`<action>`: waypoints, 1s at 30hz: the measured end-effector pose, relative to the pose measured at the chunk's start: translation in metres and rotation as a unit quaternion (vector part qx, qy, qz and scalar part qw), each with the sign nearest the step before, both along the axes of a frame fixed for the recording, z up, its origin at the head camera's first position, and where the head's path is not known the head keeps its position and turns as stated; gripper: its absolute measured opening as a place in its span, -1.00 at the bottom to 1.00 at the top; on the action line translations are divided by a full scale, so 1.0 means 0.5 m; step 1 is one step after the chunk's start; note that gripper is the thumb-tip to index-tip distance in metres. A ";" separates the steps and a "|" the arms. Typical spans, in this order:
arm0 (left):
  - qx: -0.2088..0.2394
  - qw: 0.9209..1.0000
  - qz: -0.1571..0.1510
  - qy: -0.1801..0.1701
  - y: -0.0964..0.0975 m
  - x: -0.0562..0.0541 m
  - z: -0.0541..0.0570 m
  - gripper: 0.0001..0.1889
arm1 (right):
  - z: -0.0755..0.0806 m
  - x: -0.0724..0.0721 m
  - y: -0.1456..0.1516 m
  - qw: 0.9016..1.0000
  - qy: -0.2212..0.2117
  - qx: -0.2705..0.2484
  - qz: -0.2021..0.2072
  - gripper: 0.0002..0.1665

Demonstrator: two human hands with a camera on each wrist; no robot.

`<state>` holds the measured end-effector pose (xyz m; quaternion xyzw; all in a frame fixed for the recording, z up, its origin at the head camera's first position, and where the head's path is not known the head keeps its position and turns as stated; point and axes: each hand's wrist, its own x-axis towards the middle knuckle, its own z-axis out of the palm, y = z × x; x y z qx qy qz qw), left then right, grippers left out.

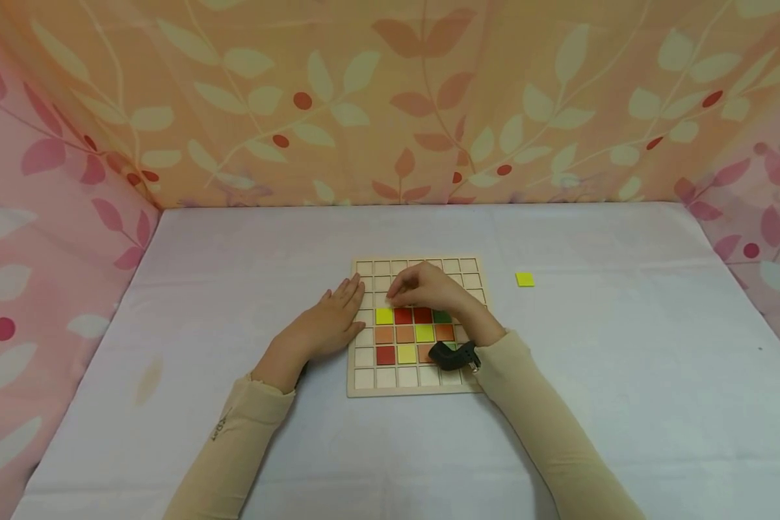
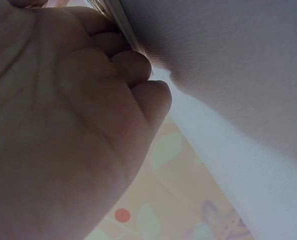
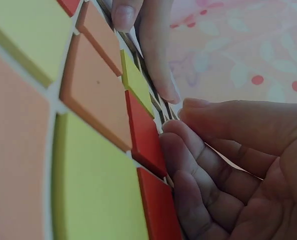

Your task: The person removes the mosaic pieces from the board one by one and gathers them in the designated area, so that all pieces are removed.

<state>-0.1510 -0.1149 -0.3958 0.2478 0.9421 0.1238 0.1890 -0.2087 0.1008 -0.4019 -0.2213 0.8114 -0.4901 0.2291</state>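
Observation:
A wooden grid board (image 1: 364, 378) lies on the table, several of its cells filled with red, yellow, orange and green square tiles. My left hand (image 1: 328, 323) rests along the board's left edge, fingers extended and thumb toward the tiles. My right hand (image 1: 429, 287) is over the board, thumb and fingers bent together just above the yellow tile (image 1: 384, 316) at the left of the tiles' far row. Beside that hand's fingertips, red tiles (image 3: 147, 137) show in the right wrist view. I cannot tell whether the fingers pinch a tile.
A single yellow tile (image 1: 524, 279) lies on the white tablecloth (image 1: 624, 347) to the right of the board. A black wrist device (image 1: 453, 356) at my right sleeve covers some near tiles. Flowered cloth (image 1: 390, 101) stands behind and on both sides.

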 end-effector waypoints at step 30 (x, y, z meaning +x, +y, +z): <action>0.015 1.000 0.001 -0.005 -0.003 0.001 -0.002 -0.29 | 0.001 0.008 -0.014 0.995 0.062 0.064 0.052 -0.95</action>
